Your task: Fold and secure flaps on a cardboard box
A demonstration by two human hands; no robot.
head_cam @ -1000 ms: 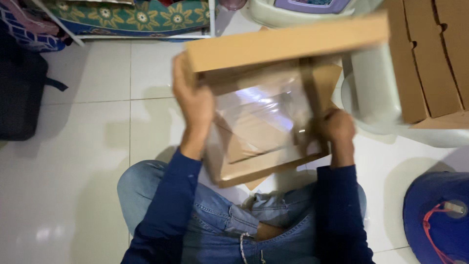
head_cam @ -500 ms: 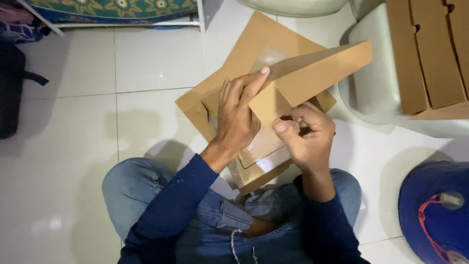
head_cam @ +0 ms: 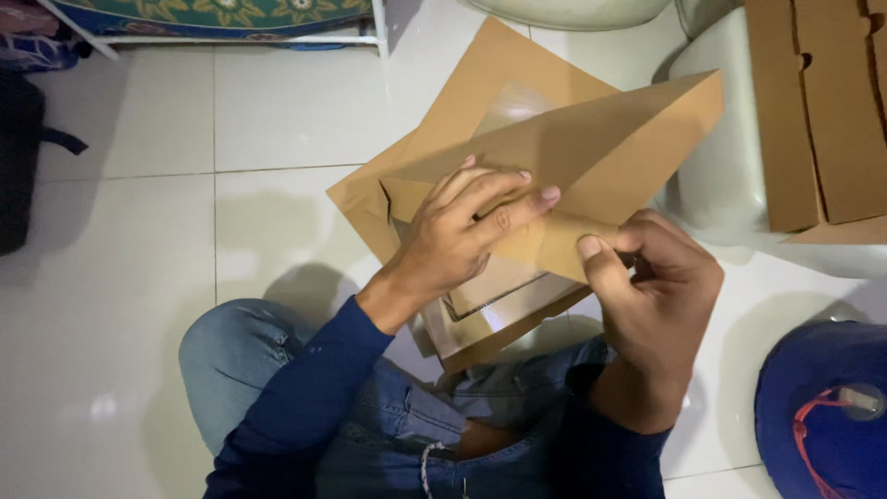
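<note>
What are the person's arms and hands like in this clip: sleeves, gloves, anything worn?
Both hands, the left hand and the right hand, are bare: no gloves, and no rings or watch show. Each arm wears a long dark-blue sleeve reaching the wrist, plain, with no visible markings. The trousers are blue jeans.
</note>
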